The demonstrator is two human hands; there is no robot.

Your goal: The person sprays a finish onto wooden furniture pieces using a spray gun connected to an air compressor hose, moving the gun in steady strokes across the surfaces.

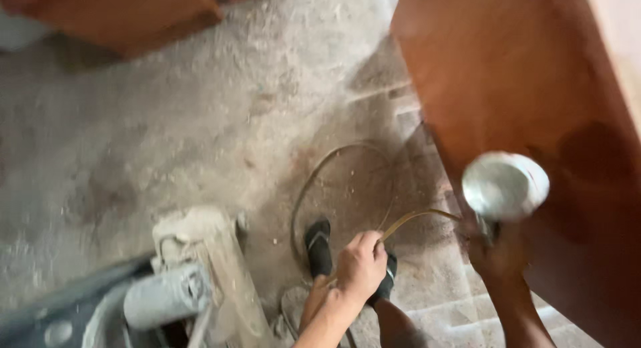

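My left hand [361, 262] is closed around a thin, dusty hose [314, 178] that loops over the floor and runs toward my right hand. My right hand [497, 251] grips a spray gun whose round metal cup [505, 186] points up at the camera. The gun sits close to a large reddish-brown wooden panel [527, 87] on the right. My feet in black sandals [319, 246] stand on the floor just below my left hand. The frame is blurred by motion.
The concrete floor [200, 121] is covered in dust and wood shavings. A dusty machine with a grey cylinder [167, 296] stands at the lower left. Another reddish-brown wooden piece [127, 14] lies at the top left.
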